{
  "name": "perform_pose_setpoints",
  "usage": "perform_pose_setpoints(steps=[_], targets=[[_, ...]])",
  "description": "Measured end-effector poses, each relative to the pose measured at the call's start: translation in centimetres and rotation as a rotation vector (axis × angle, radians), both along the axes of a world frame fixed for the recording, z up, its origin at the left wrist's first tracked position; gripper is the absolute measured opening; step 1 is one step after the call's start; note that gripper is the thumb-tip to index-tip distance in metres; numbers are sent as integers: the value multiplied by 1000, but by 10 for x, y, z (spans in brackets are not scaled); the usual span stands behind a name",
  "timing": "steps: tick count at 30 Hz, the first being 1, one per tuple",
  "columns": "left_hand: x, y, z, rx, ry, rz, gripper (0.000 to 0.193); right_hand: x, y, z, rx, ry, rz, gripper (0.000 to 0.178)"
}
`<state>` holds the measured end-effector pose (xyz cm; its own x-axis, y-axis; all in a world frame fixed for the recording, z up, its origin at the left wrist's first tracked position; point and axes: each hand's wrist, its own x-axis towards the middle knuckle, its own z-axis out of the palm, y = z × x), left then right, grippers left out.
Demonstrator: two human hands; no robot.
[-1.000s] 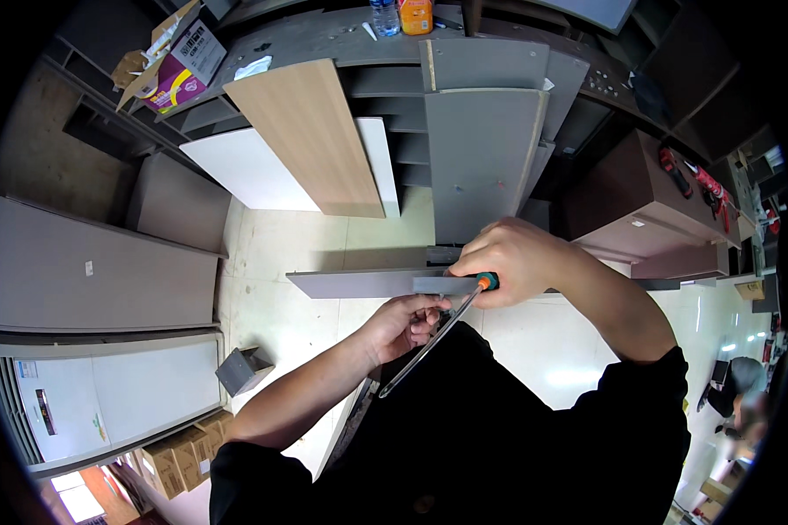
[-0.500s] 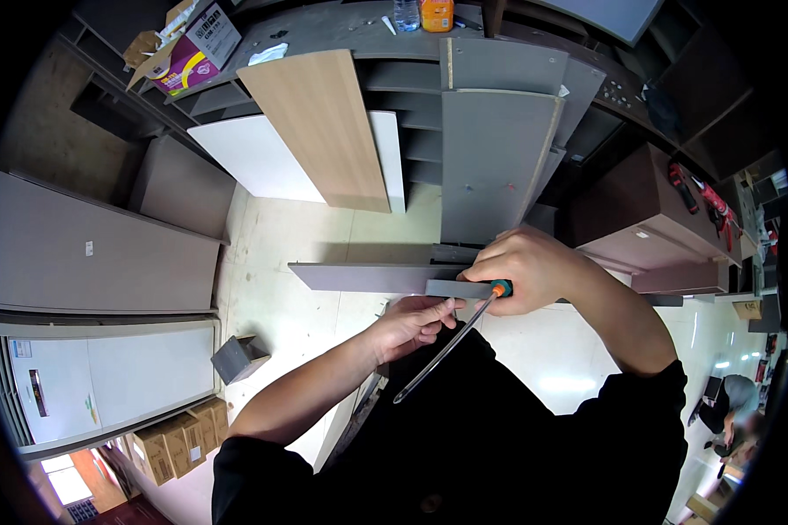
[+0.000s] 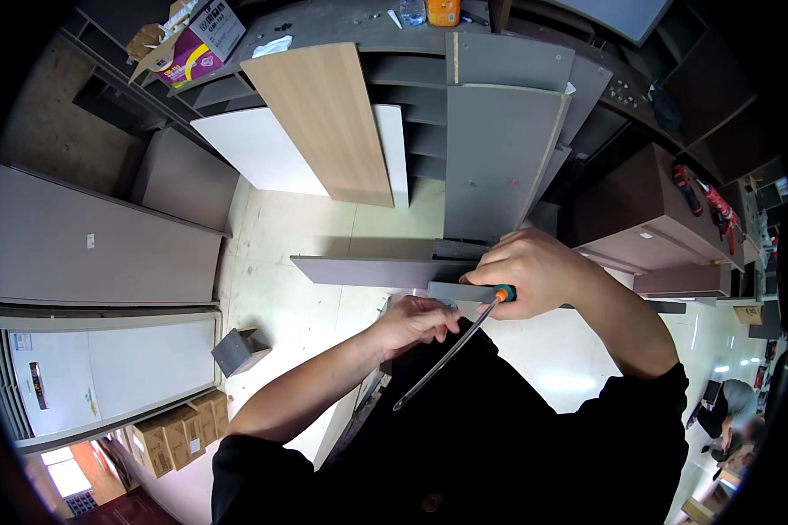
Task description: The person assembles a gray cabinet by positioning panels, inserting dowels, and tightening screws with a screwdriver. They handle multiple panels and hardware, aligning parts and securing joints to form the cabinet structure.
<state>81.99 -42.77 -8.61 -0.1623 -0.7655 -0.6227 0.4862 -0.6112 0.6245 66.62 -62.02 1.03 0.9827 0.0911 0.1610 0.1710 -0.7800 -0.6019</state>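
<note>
My right hand (image 3: 531,273) is closed around a screwdriver (image 3: 445,360) with a green and orange handle. Its long metal shaft slants down to the left across my dark shirt. The fingers of that same hand also rest on a short grey board (image 3: 453,291). Just below the board's left end is my left hand (image 3: 411,325), with thumb and fingers pinched together. Whatever small thing they may hold is too small to make out. Behind the short board runs a long grey panel (image 3: 363,272), its right part hidden by my right hand.
Grey panels (image 3: 508,157), a wood-grain board (image 3: 328,131) and a white board (image 3: 258,153) lean at the back. Red and black tools (image 3: 716,210) lie on a dark cabinet (image 3: 626,197) at right. A small grey box (image 3: 236,352) stands left on the floor. Another person (image 3: 734,407) is at far right.
My left hand has drawn slightly down and away from the short board, its fingers curling in. My right hand keeps its hold on the screwdriver and board. The view has shifted slightly.
</note>
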Motion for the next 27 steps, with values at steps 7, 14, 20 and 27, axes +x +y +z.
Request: perform_pose_setpoints(steps=[7, 14, 20, 27], targets=[[24, 1, 44, -167, 79, -163, 15, -3, -2, 0, 4, 24, -13, 21], [42, 45, 71, -286, 309, 118, 22, 2, -5, 0, 41, 32, 2, 26], [63, 121, 136, -337, -753, -366, 45, -1, -6, 3, -26, 63, -16, 30], [14, 226, 143, 42, -1422, -736, 69, 13, -12, 3, 3, 80, 16, 36]])
